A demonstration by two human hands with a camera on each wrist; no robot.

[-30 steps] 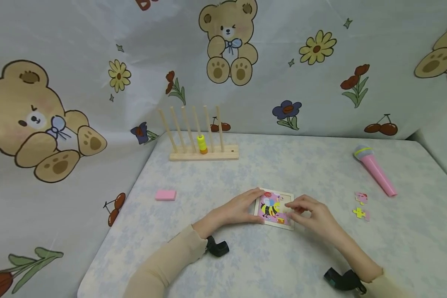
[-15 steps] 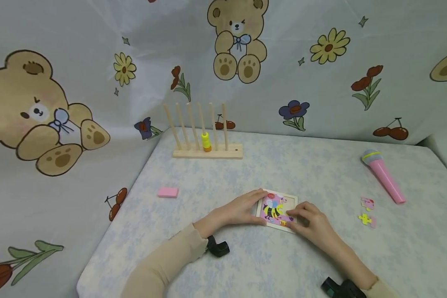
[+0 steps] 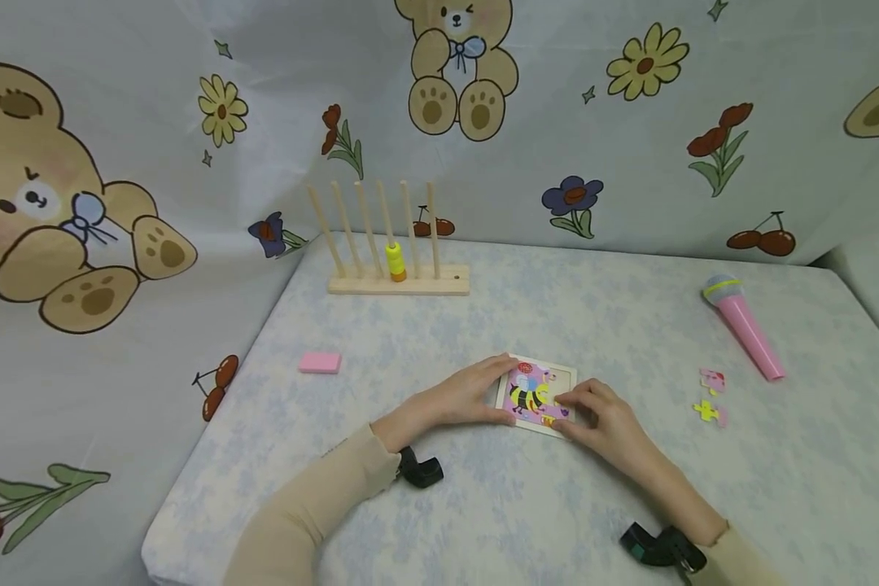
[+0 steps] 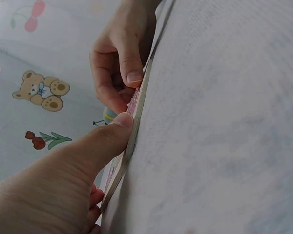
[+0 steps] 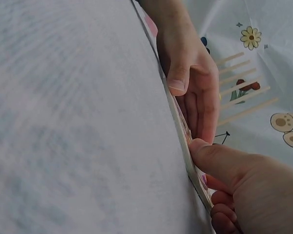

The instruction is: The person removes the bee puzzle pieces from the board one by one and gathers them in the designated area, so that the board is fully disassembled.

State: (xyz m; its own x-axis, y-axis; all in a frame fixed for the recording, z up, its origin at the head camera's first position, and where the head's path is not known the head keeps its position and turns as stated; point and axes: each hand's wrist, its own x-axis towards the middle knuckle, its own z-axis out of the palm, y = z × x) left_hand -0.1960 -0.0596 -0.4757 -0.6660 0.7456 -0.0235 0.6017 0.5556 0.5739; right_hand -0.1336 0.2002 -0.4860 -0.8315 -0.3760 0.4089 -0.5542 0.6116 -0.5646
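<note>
A small square jigsaw puzzle (image 3: 530,396) with a bee picture lies in a pale wooden tray (image 3: 575,381) on the table. My left hand (image 3: 469,395) grips the tray's left side, thumb at the near corner and fingers at the far one. At the lower right of the picture, my right hand (image 3: 606,422) has thumb and fingertips around a pinkish-purple puzzle piece (image 3: 562,413), low against the tray. Bare wood shows at the upper right. In the left wrist view the tray's edge (image 4: 123,163) runs beneath the left thumb. The fingers mostly cover the piece.
Two loose puzzle pieces, one pink (image 3: 714,380) and one yellow and pink (image 3: 706,411), lie to the right. Beyond them is a pink toy microphone (image 3: 747,330). A wooden peg stand (image 3: 399,283) with yellow and orange beads stands at the back left, a pink block (image 3: 320,363) nearer.
The right hand has moved down from the tray's right middle to its lower right, fingertips now at the picture. My left hand keeps its grip. The head view has shifted slightly.
</note>
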